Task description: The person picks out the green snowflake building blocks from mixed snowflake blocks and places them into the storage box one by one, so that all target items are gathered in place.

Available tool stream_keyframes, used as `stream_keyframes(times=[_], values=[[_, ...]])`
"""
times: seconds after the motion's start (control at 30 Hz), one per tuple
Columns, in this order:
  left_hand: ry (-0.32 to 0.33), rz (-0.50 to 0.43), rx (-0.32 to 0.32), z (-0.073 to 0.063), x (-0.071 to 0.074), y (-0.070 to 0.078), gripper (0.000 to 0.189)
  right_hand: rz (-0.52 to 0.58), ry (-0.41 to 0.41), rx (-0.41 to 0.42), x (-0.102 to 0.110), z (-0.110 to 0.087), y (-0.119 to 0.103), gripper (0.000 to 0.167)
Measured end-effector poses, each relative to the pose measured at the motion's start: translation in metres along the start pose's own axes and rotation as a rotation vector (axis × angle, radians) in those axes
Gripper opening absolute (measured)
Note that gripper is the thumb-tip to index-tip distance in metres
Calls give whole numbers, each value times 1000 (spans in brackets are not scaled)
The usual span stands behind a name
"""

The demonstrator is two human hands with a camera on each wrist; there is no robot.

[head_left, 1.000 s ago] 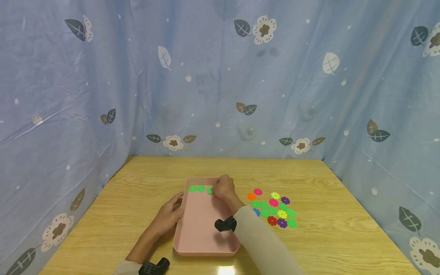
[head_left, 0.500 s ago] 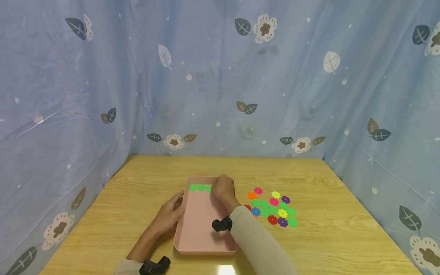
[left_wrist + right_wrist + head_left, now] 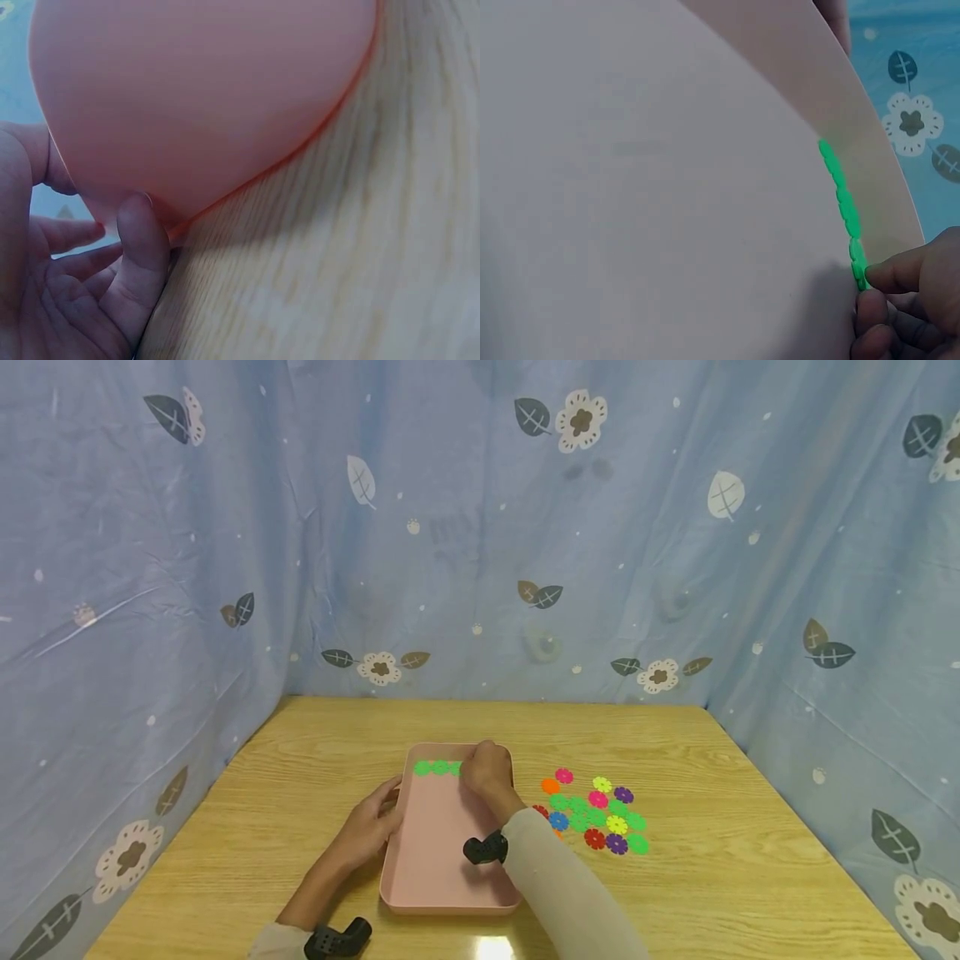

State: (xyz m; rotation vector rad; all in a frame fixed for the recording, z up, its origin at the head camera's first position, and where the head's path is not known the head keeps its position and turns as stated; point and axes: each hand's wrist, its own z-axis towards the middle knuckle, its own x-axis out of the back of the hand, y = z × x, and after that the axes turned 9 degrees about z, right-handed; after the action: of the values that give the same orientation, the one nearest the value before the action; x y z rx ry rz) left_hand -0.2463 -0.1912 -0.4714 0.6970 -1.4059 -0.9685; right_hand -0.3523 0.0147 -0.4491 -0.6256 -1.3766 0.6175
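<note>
A shallow pink tray (image 3: 442, 868) lies on the table. My left hand (image 3: 366, 831) grips its left side; in the left wrist view the thumb (image 3: 142, 232) lies against the wall and other fingers pass behind the edge. My right hand (image 3: 489, 775) is inside the far right corner. In the right wrist view, its thumb and fingertips pinch the near end of a row of green flower-shaped discs (image 3: 847, 214), which lies along the tray's far wall. The hand partly hides the row's right end.
Several loose flower-shaped discs lie right of the tray, among them a blue disc (image 3: 558, 822), a purple disc (image 3: 617, 844) and an orange disc (image 3: 551, 786). The wooden table (image 3: 720, 827) is bordered by a patterned blue curtain (image 3: 450, 552).
My right hand has shifted slightly left and its forearm has swung left, uncovering the blue disc and a red one. The green disc by it now sits in line with the others. My left hand stays put.
</note>
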Motion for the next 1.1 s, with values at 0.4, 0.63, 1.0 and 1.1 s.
stream_keyframes(times=[0.4, 0.63, 1.0, 1.1], values=[[-5, 1, 1, 0, -2, 0, 66, 168, -41, 8, 13, -6, 2, 16], [2, -14, 34, -1, -3, 2, 65, 289, -148, 96, 33, -15, 3, 17], [0, 2, 38, 0, -2, -1, 62, 246, -223, 286, 86, -6, 7, 27], [6, 23, 26, 2, 1, -2, 61, 221, -224, 299, 99, -5, 12, 26]])
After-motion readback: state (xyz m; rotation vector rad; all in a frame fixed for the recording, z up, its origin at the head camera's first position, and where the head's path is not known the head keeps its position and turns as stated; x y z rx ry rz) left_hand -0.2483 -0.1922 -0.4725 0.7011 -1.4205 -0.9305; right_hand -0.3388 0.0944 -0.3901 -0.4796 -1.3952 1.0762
